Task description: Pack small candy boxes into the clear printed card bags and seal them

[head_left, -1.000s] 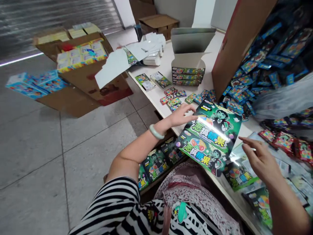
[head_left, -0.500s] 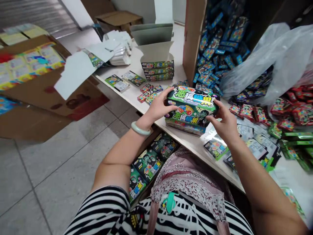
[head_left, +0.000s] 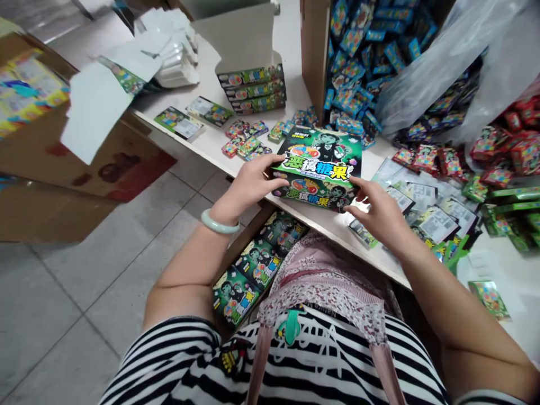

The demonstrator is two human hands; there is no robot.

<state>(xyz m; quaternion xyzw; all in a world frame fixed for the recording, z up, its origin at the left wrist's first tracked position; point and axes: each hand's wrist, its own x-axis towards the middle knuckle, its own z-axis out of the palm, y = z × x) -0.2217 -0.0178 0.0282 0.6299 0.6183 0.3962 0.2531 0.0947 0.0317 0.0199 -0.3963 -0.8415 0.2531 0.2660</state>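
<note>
A green and black printed candy box sits at the table's front edge, its lid down and its top facing up. My left hand, with a pale bangle at the wrist, grips the box's front left corner between thumb and fingers. At the front right corner my right hand holds it the same way, thumb low on the front face and fingers at the lid's edge. Small candy packets lie loose behind my left hand. Flat printed cards in clear wrap are spread beside my right hand.
Several open boxes are stacked at the back, near folded white cartons. Blue packets fill a large carton. Red packets and a plastic bag lie to the right. Below the table edge, a carton holds closed green boxes.
The candy box's lid has come down flat, and its top face now shows. Both hands stay at its front corners and have moved slightly left and down in view.
</note>
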